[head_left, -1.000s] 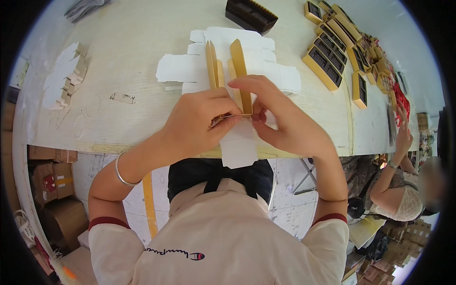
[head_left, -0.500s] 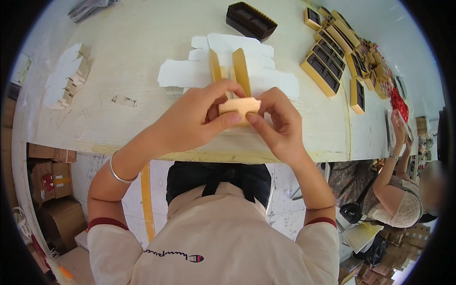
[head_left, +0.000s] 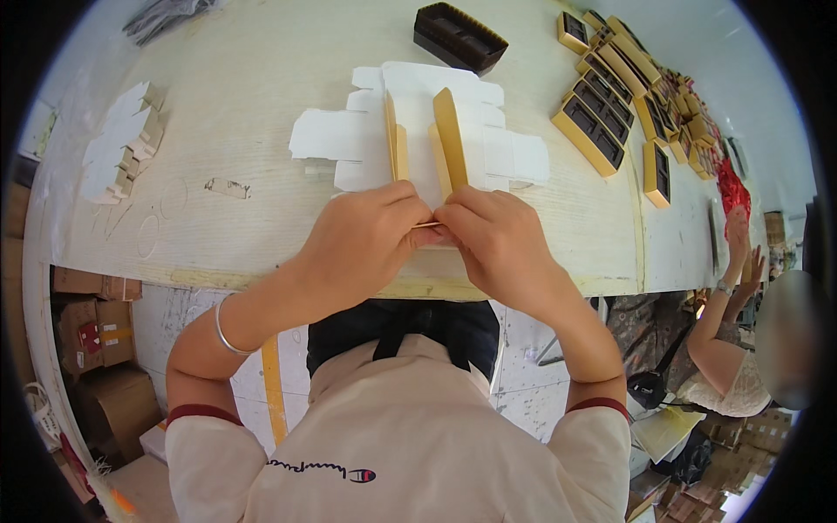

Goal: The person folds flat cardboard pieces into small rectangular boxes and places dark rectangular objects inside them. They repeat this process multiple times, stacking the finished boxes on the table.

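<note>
A partly folded gold cardboard box (head_left: 447,135) stands before me with two long side walls raised and its far end not folded up. My left hand (head_left: 370,231) and my right hand (head_left: 497,231) meet at its near end, both closed on the edge there. Only a thin strip of that near panel shows between the fingers; the fingertips and thumbs are mostly hidden. Beneath and behind the box lie flat white cardboard blanks (head_left: 331,139) with cut tabs, spread to both sides.
A dark brown plastic tray (head_left: 460,39) lies beyond the blanks. Gold boxes with dark inserts (head_left: 593,131) crowd the table's right side. More white blanks (head_left: 126,139) are stacked at left. A co-worker's hands (head_left: 741,248) work far right, near red material. Cartons (head_left: 96,318) sit under the table.
The box's near end panel, upright between my fingers before, is now folded down and largely covered by my hands. The right hand has turned over, back upward. The left side wall leans differently.
</note>
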The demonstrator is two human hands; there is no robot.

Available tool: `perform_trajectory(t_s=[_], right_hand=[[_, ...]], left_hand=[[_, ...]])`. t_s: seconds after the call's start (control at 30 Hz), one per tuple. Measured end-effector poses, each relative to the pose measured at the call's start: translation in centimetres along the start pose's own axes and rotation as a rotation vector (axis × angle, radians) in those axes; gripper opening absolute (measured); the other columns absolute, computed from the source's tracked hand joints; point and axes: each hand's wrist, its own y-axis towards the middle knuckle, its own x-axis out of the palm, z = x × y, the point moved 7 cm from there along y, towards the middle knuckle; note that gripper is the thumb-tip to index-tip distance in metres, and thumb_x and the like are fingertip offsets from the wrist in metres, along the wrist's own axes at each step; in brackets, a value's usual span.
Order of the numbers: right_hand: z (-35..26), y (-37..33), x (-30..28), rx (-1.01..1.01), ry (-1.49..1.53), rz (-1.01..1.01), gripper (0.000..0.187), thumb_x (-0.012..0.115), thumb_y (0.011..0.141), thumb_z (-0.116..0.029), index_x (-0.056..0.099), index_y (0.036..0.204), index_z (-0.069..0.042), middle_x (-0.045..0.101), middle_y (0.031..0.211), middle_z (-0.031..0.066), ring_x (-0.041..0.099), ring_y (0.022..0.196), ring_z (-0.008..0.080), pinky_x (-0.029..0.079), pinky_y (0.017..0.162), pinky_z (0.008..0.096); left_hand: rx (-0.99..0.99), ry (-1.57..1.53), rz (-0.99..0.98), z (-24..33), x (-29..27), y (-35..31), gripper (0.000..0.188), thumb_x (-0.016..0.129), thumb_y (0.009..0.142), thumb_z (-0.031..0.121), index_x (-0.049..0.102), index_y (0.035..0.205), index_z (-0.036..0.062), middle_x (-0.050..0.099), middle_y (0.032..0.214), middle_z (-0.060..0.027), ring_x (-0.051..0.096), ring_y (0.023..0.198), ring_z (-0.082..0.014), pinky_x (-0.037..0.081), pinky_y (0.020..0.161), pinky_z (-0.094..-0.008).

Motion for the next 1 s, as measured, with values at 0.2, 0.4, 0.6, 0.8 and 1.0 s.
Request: perform_trajectory(t_s=[0.2, 0.4, 0.6, 0.8, 1.0], right_hand=[[1.6, 1.9, -1.3, 0.004, 0.269, -0.161, 0.026, 0.07, 0.073, -0.005, 0.064, 0.098, -0.005, 0.06, 0.103, 0.0134, 0.059, 0.089, 0.0321, 0.047, 0.076, 0.0391], [2.1, 2.0, -4.9, -0.271, -0.318, 0.25, 0.023, 0.07, 0.068, -0.006, 0.065, 0.091, -0.004, 0.057, 0.085, 0.0054, 0.052, 0.075, 0.0222, 0.041, 0.064, 0.0332], [-3.1, 0.4, -4.6, -0.235, -0.427, 0.175, 0.029, 0.069, 0.067, -0.017, 0.063, 0.092, -0.004, 0.051, 0.078, 0.004, 0.049, 0.072, 0.0202, 0.037, 0.062, 0.0312], [-1.4, -1.7, -6.4, -0.209, 0.059, 0.039, 0.048, 0.07, 0.076, -0.038, 0.065, 0.11, -0.004, 0.055, 0.121, 0.0153, 0.055, 0.106, 0.0319, 0.04, 0.091, 0.0386], [1.3, -3.3, -2.8, -0.151, 0.038, 0.061, 0.033, 0.07, 0.076, 0.0, 0.064, 0.108, 0.0, 0.051, 0.129, 0.0179, 0.062, 0.098, 0.0293, 0.054, 0.077, 0.0343]], left_hand=[[-0.094, 0.031, -0.183, -0.7, -1.6, 0.4, 0.017, 0.072, 0.075, 0.012, 0.062, 0.081, 0.0007, 0.059, 0.077, -0.0103, 0.057, 0.07, -0.0284, 0.045, 0.062, -0.0362], [0.268, 0.405, 0.038, 2.8, -6.4, 1.3, 0.017, 0.072, 0.072, 0.017, 0.064, 0.081, 0.0053, 0.063, 0.095, -0.005, 0.056, 0.096, -0.0277, 0.045, 0.081, -0.0386], [0.346, 0.67, 0.197, 4.9, -5.6, 0.6, 0.013, 0.071, 0.071, 0.013, 0.064, 0.081, 0.0069, 0.063, 0.102, -0.0043, 0.054, 0.106, -0.0285, 0.045, 0.089, -0.0412], [0.188, -0.054, -0.221, -2.4, -5.9, 3.2, 0.012, 0.07, 0.071, 0.001, 0.061, 0.08, 0.0013, 0.062, 0.097, -0.0075, 0.054, 0.107, -0.0287, 0.045, 0.09, -0.0365], [0.481, 0.494, -0.156, -1.2, -2.7, 3.1, 0.014, 0.072, 0.072, 0.007, 0.066, 0.085, 0.0062, 0.056, 0.122, -0.005, 0.049, 0.114, -0.0278, 0.039, 0.097, -0.0454]])
